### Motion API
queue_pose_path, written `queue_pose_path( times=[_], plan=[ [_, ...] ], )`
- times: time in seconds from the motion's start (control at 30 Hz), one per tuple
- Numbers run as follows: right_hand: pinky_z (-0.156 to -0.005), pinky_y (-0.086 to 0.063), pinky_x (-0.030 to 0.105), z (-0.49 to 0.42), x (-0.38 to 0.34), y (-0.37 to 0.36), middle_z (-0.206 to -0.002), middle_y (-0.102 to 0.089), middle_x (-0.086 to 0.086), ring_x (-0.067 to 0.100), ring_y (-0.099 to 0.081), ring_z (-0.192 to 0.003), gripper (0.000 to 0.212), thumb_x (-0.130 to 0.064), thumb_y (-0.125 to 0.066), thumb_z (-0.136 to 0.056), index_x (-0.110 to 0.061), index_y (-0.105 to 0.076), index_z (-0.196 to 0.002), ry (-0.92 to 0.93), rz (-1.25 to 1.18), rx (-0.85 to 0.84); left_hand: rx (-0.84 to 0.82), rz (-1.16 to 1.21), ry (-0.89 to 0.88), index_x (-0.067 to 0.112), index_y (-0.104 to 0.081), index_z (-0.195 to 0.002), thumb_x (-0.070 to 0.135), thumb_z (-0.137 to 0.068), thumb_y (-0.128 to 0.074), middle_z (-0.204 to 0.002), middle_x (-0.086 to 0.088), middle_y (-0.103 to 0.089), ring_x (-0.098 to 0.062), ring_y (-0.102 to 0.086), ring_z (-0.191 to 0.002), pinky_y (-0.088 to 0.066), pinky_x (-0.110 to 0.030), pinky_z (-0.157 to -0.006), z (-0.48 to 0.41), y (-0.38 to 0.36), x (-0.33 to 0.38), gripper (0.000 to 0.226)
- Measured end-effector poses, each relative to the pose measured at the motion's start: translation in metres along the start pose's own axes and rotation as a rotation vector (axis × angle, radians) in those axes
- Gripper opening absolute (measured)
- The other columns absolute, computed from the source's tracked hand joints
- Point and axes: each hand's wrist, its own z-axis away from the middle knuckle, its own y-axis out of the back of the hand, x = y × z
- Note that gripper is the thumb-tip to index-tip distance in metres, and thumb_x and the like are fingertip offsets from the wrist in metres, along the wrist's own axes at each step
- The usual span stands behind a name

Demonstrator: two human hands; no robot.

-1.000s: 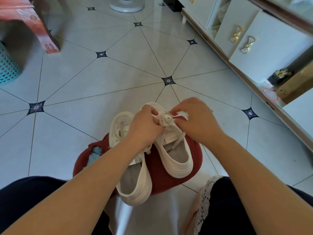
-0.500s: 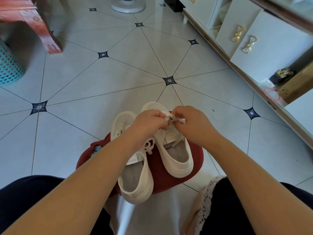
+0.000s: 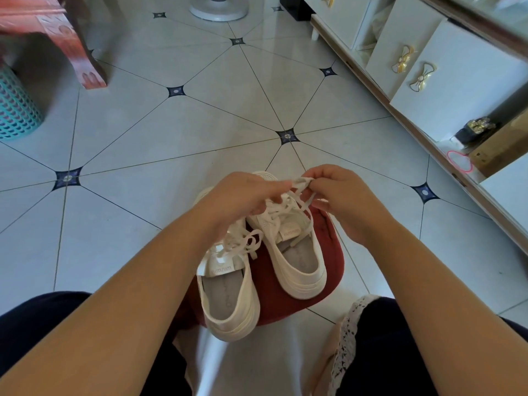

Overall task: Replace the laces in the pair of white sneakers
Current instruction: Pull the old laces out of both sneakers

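1. A pale tiled floor with dark diamond insets (image 3: pixel 128 132) is seen beneath everything, and a white cabinet with gold bow handles (image 3: pixel 457 81) is set along its right side.
2. A round dark-red cushioned stool (image 3: pixel 271 281) is placed between the person's knees.
3. A white low-top sneaker (image 3: pixel 228 304) is laid on the stool's left part and a second white sneaker (image 3: pixel 300 270) just beside it on the right (both heels toward the person).
4. The left hand (image 3: pixel 243 195) and right hand (image 3: pixel 340 192) are held over the second white sneaker's front, fingers curled.
5. A flat white lace (image 3: pixel 300 182) is pinched between both hands, with strands trailing down to that sneaker.
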Motion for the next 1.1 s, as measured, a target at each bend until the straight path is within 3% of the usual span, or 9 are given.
queue_pose_path(
  times=[0.1,0.27,0.33,0.43,0.53,0.73,0.87,1.0,1.1],
  plan=[
    [-0.069,-0.053,0.021,0.006,-0.01,0.006,-0.066,-0.06,-0.004,0.008,-0.058,-0.063,0.013,-0.003,-0.053,-0.088,-0.011,-0.063,-0.087,0.084,-0.194,0.002,0.072,-0.073,-0.076,0.016,-0.068,-0.068,0.031,-0.079,-0.068,-0.053,0.008,-0.052,-0.005,-0.046,-0.055,-0.04,-0.017,-0.06,0.001,-0.001,-0.001,0.018],
    [-0.065,-0.049,0.021,0.013,-0.023,0.018,-0.067,-0.063,-0.004,0.011,-0.054,-0.061,0.019,0.001,-0.051,-0.086,-0.014,-0.063,-0.092,0.233,-0.441,0.033,0.179,0.031,-0.069,0.016,-0.065,-0.067,0.029,-0.083,-0.063,-0.044,0.012,-0.052,0.003,-0.041,-0.036,-0.038,-0.018,-0.057,-0.002,0.01,0.003,0.021],
    [-0.058,-0.044,0.019,0.016,-0.025,0.019,-0.072,-0.066,-0.003,0.01,-0.052,-0.062,0.022,0.002,-0.052,-0.085,-0.015,-0.064,-0.094,0.254,-0.467,0.036,0.241,-0.166,-0.063,0.012,-0.067,-0.073,0.036,-0.082,-0.062,-0.042,0.011,-0.045,-0.001,-0.041,-0.04,-0.037,-0.022,-0.054,-0.005,0.008,-0.002,0.026],
    [-0.059,-0.041,0.019,0.018,-0.028,0.028,-0.072,-0.065,-0.004,0.004,-0.048,-0.05,0.022,-0.001,-0.053,-0.085,-0.016,-0.064,-0.096,0.25,-0.574,0.062,0.347,-0.626,-0.068,0.014,-0.065,-0.083,0.033,-0.089,-0.054,-0.068,0.004,-0.056,-0.014,-0.052,-0.066,-0.038,-0.026,-0.058,-0.011,0.01,-0.013,0.022],
    [-0.061,-0.047,0.021,0.021,-0.03,0.035,-0.067,-0.058,-0.004,0.005,-0.045,-0.047,0.019,-0.005,-0.05,-0.088,-0.012,-0.062,-0.1,0.242,-0.684,0.022,0.444,-0.798,-0.066,0.021,-0.06,-0.087,0.031,-0.091,-0.05,-0.082,0.005,-0.055,-0.017,-0.05,-0.079,-0.036,-0.029,-0.066,-0.012,0.014,-0.021,0.014],
    [-0.055,-0.051,0.021,0.029,-0.032,0.025,-0.073,-0.062,-0.001,0.007,-0.05,-0.05,0.016,-0.007,-0.05,-0.087,-0.011,-0.063,-0.095,0.28,-0.586,-0.108,0.286,-0.611,-0.169,0.026,-0.064,-0.096,0.039,-0.089,-0.052,-0.089,0.011,-0.06,-0.013,-0.056,-0.088,-0.041,-0.03,-0.081,-0.012,-0.001,-0.018,0.018],
    [-0.047,-0.044,0.013,0.031,-0.035,0.026,-0.093,-0.065,-0.002,0.011,-0.06,-0.077,0.021,-0.012,-0.053,-0.076,-0.015,-0.062,-0.095,0.328,-0.624,-0.207,0.126,-0.817,-0.145,0.034,-0.059,-0.105,0.052,-0.081,-0.058,-0.091,0.014,-0.064,-0.011,-0.057,-0.092,-0.037,-0.033,-0.086,-0.014,-0.015,-0.022,0.03],
    [-0.045,-0.042,0.011,0.032,-0.037,0.033,-0.102,-0.064,-0.002,0.013,-0.062,-0.088,0.024,-0.011,-0.052,-0.076,-0.016,-0.06,-0.099,0.396,-0.649,-0.179,0.325,-1.118,-0.146,0.021,-0.062,-0.091,0.025,-0.09,-0.042,-0.075,0.007,-0.056,-0.017,-0.052,-0.072,-0.03,-0.031,-0.076,-0.017,-0.006,-0.027,0.02],
    [-0.049,-0.045,0.013,0.03,-0.034,0.036,-0.095,-0.066,-0.004,0.012,-0.065,-0.083,0.02,-0.006,-0.051,-0.085,-0.017,-0.062,-0.097,0.354,-0.544,-0.122,0.409,-1.082,-0.069,0.017,-0.056,-0.101,0.019,-0.085,-0.045,-0.077,0.003,-0.051,-0.02,-0.049,-0.074,-0.028,-0.031,-0.074,-0.017,0.003,-0.027,0.02]
  ],
)
